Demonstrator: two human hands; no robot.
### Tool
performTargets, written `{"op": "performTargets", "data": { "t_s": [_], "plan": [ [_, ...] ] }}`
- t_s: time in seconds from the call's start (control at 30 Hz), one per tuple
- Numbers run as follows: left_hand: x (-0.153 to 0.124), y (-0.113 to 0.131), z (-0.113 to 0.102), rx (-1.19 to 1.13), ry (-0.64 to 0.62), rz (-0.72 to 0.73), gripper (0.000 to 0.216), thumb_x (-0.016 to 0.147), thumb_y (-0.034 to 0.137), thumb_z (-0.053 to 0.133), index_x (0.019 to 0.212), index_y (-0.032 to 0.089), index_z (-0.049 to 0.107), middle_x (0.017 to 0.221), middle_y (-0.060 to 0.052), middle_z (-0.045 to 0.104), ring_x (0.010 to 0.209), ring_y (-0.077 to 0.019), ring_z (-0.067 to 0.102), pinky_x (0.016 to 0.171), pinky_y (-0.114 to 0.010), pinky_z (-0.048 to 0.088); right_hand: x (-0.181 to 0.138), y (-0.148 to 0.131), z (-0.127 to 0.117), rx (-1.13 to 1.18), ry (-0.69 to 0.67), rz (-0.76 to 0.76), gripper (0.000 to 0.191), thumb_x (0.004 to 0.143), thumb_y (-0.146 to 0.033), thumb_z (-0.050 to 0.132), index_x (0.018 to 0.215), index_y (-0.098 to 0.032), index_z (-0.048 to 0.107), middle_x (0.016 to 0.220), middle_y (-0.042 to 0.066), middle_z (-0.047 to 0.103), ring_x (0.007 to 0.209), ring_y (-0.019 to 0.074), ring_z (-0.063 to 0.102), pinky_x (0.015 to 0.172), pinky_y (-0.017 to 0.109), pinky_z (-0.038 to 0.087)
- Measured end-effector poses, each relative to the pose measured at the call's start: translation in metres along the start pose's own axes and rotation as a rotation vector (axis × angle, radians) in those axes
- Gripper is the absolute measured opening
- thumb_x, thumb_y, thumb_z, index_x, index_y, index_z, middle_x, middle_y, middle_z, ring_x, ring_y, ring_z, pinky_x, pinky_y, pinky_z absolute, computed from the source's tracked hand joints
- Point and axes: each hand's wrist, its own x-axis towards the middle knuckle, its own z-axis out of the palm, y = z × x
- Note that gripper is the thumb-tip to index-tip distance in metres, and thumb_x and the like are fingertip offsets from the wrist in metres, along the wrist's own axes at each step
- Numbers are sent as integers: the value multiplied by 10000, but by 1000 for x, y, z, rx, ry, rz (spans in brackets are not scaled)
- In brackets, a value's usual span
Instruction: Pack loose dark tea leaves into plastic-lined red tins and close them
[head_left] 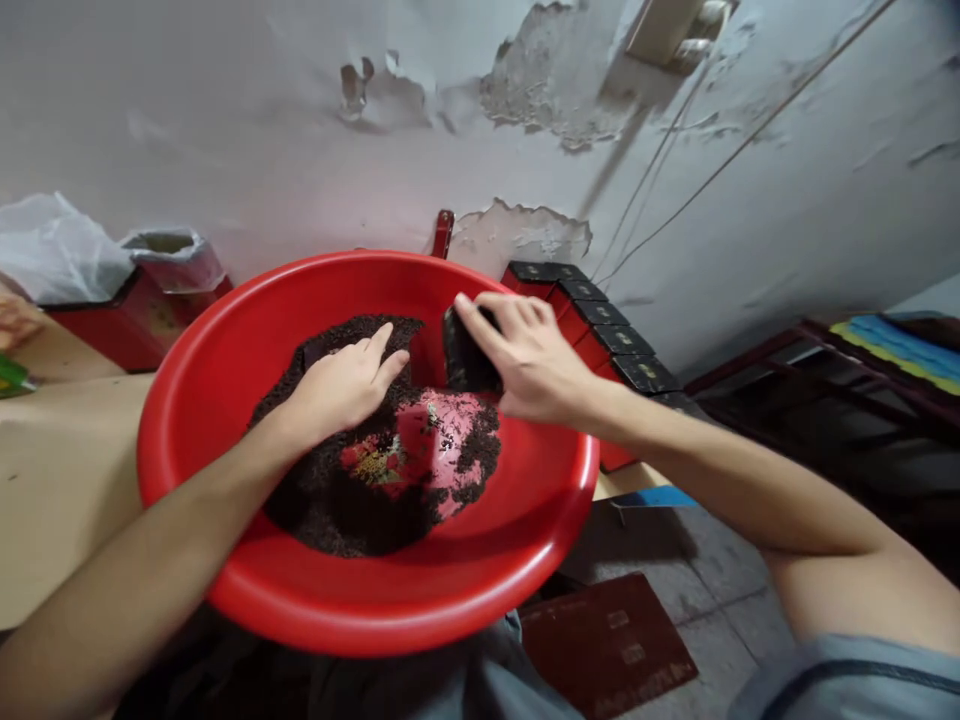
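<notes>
A large red plastic basin (375, 625) holds dark loose crumbs, like tea leaves or soil (330, 525). Part of its printed floor, with a pink and gold pattern (409, 445), shows through the crumbs. My right hand (529, 350) grips a small black box (466, 355), tilted inside the basin near the far right wall. Over the left part of the crumbs is my left hand (349, 380), with index finger and thumb stretched apart and nothing visible in it. Its other fingers are partly hidden.
Several red boxes with black tops (626, 340) stand in a row behind the basin on the right. On the left are a bag-lined red bin (176, 262) and a white plastic bag (60, 250). The peeling wall (262, 130) rises behind; a brown board (607, 645) lies below right.
</notes>
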Motion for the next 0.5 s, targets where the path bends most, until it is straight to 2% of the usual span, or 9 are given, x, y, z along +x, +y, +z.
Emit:
{"op": "performTargets", "data": {
  "t_s": [0.1,0.23,0.3,0.37,0.5],
  "plan": [
    [-3,6,2,63,-128,30,693,1115,474,239,1697,106,318,1531,-199,622,1375,-381,634,1136,-507,486,3,61,-20,-168,155,112,1094,887,-433,636,1730,-103,22,1628,267,299,1498,498,270,1218,730,171],
    [-8,10,12,117,-347,171,657,1101,497,326,1644,149,451,1437,-201,693,1287,-392,694,1050,-486,541,13,153,-15,-254,212,236,1129,915,-629,598,1724,-83,30,1640,285,283,1490,525,276,1210,778,111],
    [-10,10,18,114,-451,253,633,1084,498,408,1614,166,499,1428,-198,698,1267,-381,707,1038,-458,550,20,197,-3,-208,179,267,1213,858,-662,657,1714,-46,58,1623,300,312,1473,544,305,1200,800,127],
    [-12,10,23,102,-526,303,615,1065,475,470,1597,170,522,1418,-199,702,1253,-379,715,1037,-452,555,25,235,15,-139,91,291,1246,793,-618,743,1711,-51,120,1604,304,358,1456,539,346,1211,770,194],
    [-15,12,22,87,-610,293,585,1049,428,511,1569,165,561,1444,-214,680,1273,-411,696,1068,-517,543,35,281,60,-38,-96,384,1237,702,-478,838,1713,-124,218,1601,277,410,1457,502,400,1229,670,299]
  ]
}}
